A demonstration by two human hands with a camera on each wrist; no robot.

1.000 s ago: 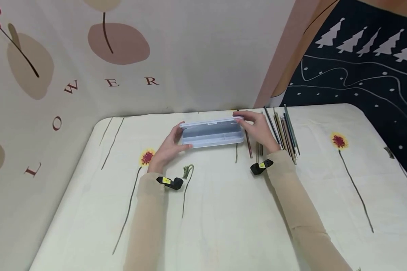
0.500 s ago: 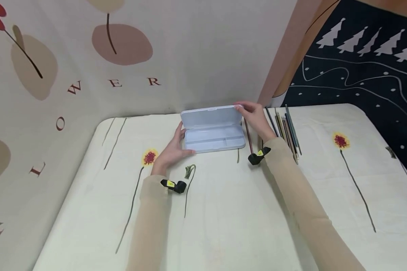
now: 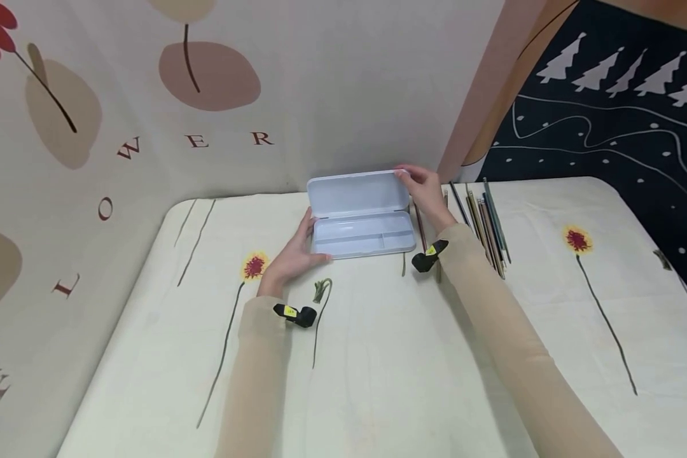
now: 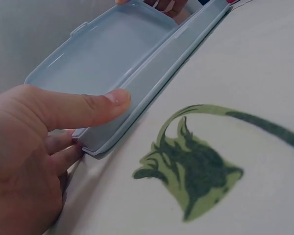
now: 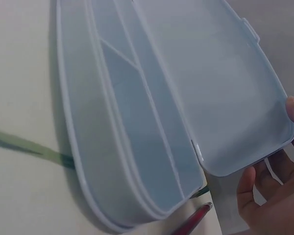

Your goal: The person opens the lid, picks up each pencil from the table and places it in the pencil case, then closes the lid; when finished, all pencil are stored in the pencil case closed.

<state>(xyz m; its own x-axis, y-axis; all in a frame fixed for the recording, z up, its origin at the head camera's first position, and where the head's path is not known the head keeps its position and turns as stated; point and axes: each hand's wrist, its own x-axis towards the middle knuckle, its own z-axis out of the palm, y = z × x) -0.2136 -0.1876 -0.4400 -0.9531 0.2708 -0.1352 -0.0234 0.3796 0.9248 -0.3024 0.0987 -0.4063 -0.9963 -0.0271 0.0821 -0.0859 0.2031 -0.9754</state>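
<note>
A pale blue plastic pencil case [image 3: 363, 245] lies on the table with its hinged lid [image 3: 357, 194] raised at the back. Its divided compartments hold nothing. My left hand [image 3: 292, 256] grips the left end, thumb over the front wall and fingers behind the end, as the left wrist view also shows [image 4: 34, 132]. My right hand [image 3: 426, 191] pinches the lid's upper right corner; in the right wrist view the thumb sits at the lid's edge with fingers behind it [image 5: 274, 191].
Several pencils [image 3: 486, 226] lie in a loose bunch right of the case. A dark red pencil [image 3: 420, 229] lies between the case and my right hand. A white cloth printed with flowers [image 3: 378, 356] covers the table; a patterned curtain [image 3: 349, 83] hangs along its back edge.
The lid has swung up and back from a low, partly raised position, my right hand rising with it. The left hand has kept its grip on the case's left end.
</note>
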